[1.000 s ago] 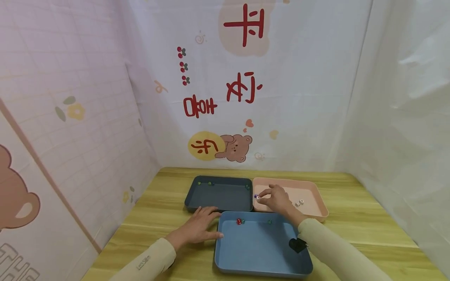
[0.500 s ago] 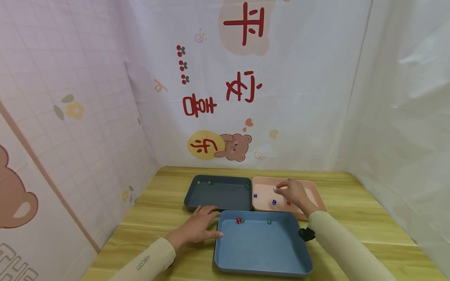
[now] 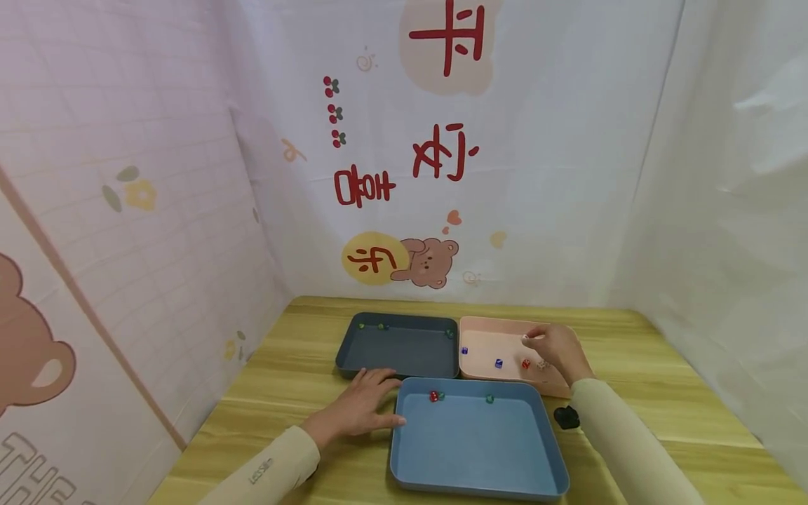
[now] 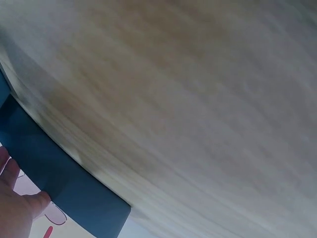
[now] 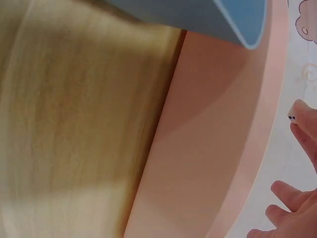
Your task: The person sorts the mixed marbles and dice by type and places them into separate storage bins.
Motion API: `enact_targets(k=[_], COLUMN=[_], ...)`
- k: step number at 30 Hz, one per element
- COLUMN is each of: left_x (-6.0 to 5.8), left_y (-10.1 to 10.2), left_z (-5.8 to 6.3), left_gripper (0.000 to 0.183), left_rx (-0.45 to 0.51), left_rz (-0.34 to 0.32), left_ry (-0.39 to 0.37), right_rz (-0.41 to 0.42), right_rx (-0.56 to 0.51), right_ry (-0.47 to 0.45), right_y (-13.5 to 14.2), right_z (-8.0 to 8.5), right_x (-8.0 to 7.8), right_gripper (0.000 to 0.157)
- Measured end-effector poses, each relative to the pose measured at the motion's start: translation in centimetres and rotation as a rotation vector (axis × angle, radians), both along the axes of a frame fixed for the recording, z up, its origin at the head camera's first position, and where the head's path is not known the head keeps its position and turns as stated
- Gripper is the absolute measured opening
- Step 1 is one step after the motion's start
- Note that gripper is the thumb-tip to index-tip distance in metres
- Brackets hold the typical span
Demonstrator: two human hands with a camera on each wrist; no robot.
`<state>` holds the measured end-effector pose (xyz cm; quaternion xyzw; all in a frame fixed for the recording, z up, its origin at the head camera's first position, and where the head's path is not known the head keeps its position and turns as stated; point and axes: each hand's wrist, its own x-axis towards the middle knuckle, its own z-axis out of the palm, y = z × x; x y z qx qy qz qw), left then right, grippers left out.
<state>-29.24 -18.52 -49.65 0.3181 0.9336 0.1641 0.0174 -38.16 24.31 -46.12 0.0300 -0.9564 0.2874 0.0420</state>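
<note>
My right hand (image 3: 558, 347) is over the right part of the pink tray (image 3: 481, 341), pinching a white die (image 5: 292, 118) between thumb and index finger; its other fingers are spread apart. Below and left of it in the tray lie two blue dice, one near the left wall (image 3: 464, 351) and one nearer the middle (image 3: 499, 363). A red die (image 3: 526, 364) and white dice (image 3: 543, 365) lie just under the hand. My left hand (image 3: 356, 409) rests at the left wall of the blue tray (image 3: 480, 449), thumb touching its rim and fingers relaxed.
A dark tray (image 3: 398, 354) with several small green dice along its back wall stands left of the pink one. In the blue tray, a red die (image 3: 433, 396) and green dice lie near the back wall. Printed cloth hangs behind the wooden table (image 3: 669, 393).
My right hand has moved rightward across the pink tray, carrying the white die and uncovering the blue and red dice. The left hand stays at the blue tray.
</note>
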Motion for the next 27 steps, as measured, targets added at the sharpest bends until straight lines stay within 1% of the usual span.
enact_targets(k=[5,7,10,16,20,24,27], left_x=[0.0,0.0,0.0,0.1,0.1,0.1,0.2], left_y=[0.2,0.3,0.2,0.2,0.1,0.1,0.1], left_z=[0.1,0.1,0.1,0.1,0.1,0.2,0.2], left_gripper=[0.08,0.079,0.079,0.079,0.079,0.08,0.08], left_rx=[0.0,-0.003,-0.007,-0.005,-0.007,-0.009,-0.012], left_rz=[-0.005,0.0,0.004,0.003,0.003,0.006,0.01], left_ry=[0.0,0.001,0.01,0.023,0.025,0.018,0.016], right_rz=[-0.008,-0.005,0.005,0.013,0.015,0.007,-0.013], right_rx=[0.012,0.019,0.024,0.034,0.056,0.082,0.074], right_ry=[0.013,0.024,0.036,0.025,0.031,0.02,0.002], right_y=[0.2,0.1,-0.1,-0.6,-0.9,-1.2,-1.5], right_z=[0.1,0.2,0.7,1.4,1.6,1.6,1.6], right_x=[-0.3,-0.4,-0.4,-0.1,0.0,0.1,0.5], right_gripper=[0.058,0.064,0.065,0.058,0.055,0.059,0.061])
